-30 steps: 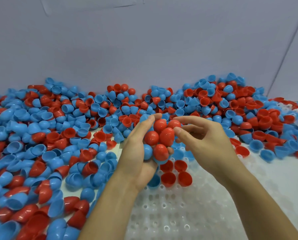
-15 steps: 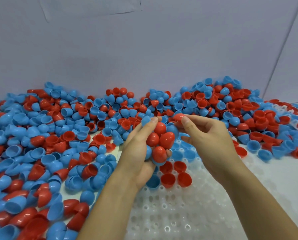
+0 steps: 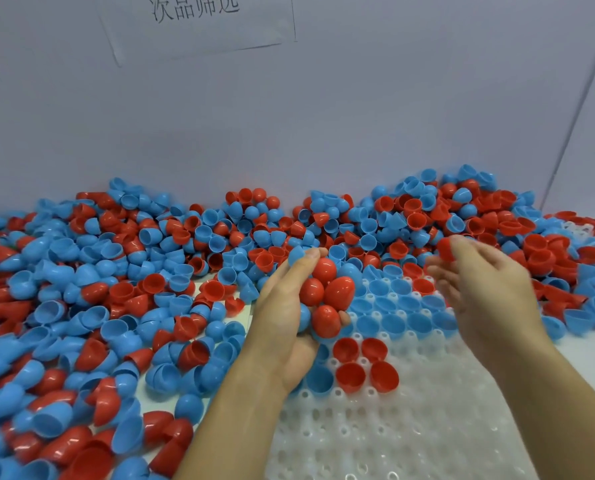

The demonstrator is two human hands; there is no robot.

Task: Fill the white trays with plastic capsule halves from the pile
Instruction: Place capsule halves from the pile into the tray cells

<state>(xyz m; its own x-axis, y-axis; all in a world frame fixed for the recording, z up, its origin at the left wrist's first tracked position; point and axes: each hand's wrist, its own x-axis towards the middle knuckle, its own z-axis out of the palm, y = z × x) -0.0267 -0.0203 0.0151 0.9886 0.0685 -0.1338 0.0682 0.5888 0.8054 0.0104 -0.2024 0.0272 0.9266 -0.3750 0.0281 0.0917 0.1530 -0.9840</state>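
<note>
Several capsule halves [image 3: 323, 296] cupped in L fingers [image 3: 299, 268]; R fingers [image 3: 462, 251] pinch one red.

From my feed, the tray [image 3: 410, 445] lies before me, right of centre. The pile [image 3: 116, 289] spreads left of it and behind it, up against the wall [image 3: 323, 116]. A paper sign [image 3: 199, 22] is on the wall, above the pile. 4 halves [image 3: 365, 365] sit in tray pockets near the middle, with rows of seated halves [image 3: 400, 306] behind them. My left hand [image 3: 285, 323] is over the tray's left edge, my right hand [image 3: 490, 299] over its far right.
</note>
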